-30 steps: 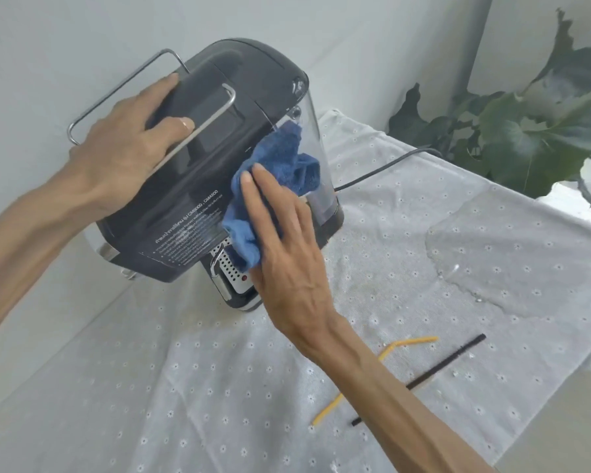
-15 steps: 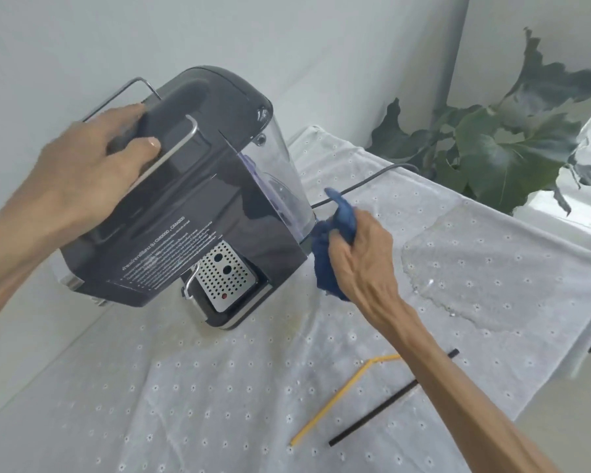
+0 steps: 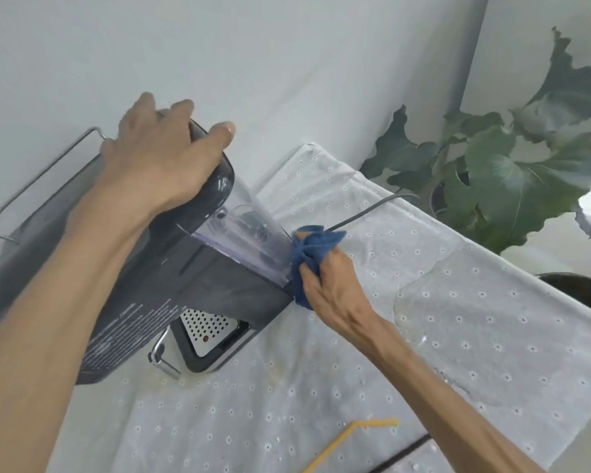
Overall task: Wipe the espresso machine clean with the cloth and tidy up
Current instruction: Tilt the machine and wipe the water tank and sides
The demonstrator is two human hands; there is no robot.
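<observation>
The dark grey espresso machine (image 3: 198, 288) stands tilted on the table, its perforated steel drip tray (image 3: 207, 327) facing me and its clear water tank (image 3: 249, 240) at the back right. My left hand (image 3: 161, 158) grips the machine's top rear edge. My right hand (image 3: 335, 285) is closed on a bunched blue cloth (image 3: 309, 247), pressed against the lower back corner of the machine beside the tank.
A white eyelet tablecloth (image 3: 321, 370) covers the table, with a wet patch (image 3: 475, 319) at the right. A yellow straw (image 3: 345, 438) and a black straw (image 3: 406, 452) lie near the front edge. The grey power cord (image 3: 369, 209) runs toward a leafy plant (image 3: 512, 179).
My right hand took the cloth from the machine's side panel around to its back corner. My left hand shifted from the wire rail on top to the rear top edge.
</observation>
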